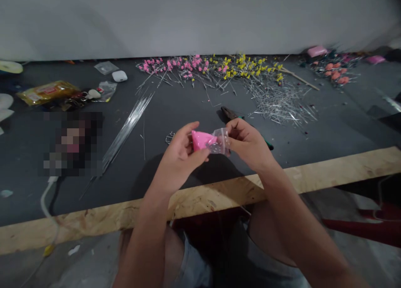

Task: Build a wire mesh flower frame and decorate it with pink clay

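One pink packet [202,140] sits within the curled grip of the left hand [179,159], closed about it, above the desk [184,108] near its front edge; the right hand [249,145] pinches the packet's clear plastic end [223,141].

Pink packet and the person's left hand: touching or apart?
Touching. The head view shows the left hand gripping the pink packet, its thumb lying along the lower edge.

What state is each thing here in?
left hand, curled around the pink bag
right hand, pinching the bag's clear end
pink bag, partly filled, mouth unclear
pliers, lying down, partly hidden
straight wires, loosely bunched
pink-tipped wires, lying overlapped
yellow-tipped wires, lying overlapped
white case, apparently closed
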`<state>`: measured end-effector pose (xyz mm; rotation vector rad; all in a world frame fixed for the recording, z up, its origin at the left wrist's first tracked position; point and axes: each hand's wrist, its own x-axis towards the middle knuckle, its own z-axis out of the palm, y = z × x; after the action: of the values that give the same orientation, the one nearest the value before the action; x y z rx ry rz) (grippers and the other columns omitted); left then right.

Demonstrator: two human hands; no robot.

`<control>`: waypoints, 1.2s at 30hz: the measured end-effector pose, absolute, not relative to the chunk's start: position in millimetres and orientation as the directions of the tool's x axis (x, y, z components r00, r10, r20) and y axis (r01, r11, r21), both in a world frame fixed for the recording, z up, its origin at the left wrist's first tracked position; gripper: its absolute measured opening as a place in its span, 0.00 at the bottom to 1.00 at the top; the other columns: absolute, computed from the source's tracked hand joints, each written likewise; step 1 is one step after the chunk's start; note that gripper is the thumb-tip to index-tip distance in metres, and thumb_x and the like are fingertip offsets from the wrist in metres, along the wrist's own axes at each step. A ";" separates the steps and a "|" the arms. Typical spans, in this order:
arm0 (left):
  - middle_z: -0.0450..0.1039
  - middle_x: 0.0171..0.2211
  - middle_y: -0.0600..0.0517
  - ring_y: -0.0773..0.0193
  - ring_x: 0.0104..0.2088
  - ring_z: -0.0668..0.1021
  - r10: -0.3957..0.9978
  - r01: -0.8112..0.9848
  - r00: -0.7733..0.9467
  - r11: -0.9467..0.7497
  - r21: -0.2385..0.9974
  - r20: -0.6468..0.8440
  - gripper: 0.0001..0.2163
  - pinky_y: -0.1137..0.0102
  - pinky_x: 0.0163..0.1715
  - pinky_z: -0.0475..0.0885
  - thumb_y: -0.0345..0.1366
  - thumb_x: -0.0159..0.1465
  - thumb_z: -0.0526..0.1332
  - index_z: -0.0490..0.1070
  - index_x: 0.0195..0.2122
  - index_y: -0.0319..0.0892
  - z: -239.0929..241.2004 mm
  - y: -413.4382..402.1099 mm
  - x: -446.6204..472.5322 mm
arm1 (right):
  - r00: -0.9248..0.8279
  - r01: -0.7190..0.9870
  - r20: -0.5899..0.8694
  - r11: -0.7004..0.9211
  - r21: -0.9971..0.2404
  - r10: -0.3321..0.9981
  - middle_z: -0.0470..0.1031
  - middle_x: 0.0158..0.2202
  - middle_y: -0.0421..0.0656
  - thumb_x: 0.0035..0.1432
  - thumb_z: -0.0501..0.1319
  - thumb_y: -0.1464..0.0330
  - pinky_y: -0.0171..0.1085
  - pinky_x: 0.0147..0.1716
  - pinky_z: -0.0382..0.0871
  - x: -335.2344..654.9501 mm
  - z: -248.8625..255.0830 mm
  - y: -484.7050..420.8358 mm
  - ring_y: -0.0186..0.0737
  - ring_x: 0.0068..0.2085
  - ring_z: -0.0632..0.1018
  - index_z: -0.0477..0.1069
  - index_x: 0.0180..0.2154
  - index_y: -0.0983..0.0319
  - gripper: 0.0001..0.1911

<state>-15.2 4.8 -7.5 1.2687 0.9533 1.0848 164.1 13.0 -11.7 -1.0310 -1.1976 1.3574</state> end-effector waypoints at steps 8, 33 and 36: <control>0.74 0.30 0.54 0.70 0.24 0.75 0.988 -0.228 0.107 0.136 0.964 -0.114 0.11 0.75 0.22 0.76 0.38 0.56 0.67 0.72 0.39 0.42 -6.8 8.4 -11.4 | -0.067 -0.129 0.122 0.113 -0.985 0.990 0.76 0.27 0.37 0.49 0.69 0.66 0.31 0.24 0.70 161.6 -12.4 11.4 0.29 0.24 0.73 0.75 0.31 0.59 0.06; 0.73 0.27 0.55 0.72 0.22 0.74 0.994 -0.183 0.021 0.107 0.977 -0.105 0.06 0.76 0.20 0.72 0.31 0.55 0.66 0.70 0.33 0.41 -8.6 7.0 -6.9 | -0.262 0.057 -0.088 -0.076 -0.995 0.961 0.80 0.32 0.40 0.48 0.69 0.64 0.30 0.26 0.70 156.0 -5.8 10.0 0.33 0.31 0.76 0.80 0.40 0.57 0.15; 0.73 0.28 0.55 0.72 0.23 0.74 0.998 -0.177 -0.033 0.052 0.983 -0.059 0.06 0.76 0.22 0.72 0.30 0.56 0.65 0.69 0.34 0.42 -10.0 5.9 -2.7 | -0.255 0.013 -0.050 -0.048 -0.999 0.966 0.80 0.31 0.40 0.47 0.70 0.65 0.31 0.26 0.71 153.0 -6.0 9.9 0.33 0.31 0.77 0.80 0.40 0.58 0.15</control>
<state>-2.7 5.9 -10.0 1.0200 1.1309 1.2743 153.0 9.9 -6.0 -1.1173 -1.3790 1.4323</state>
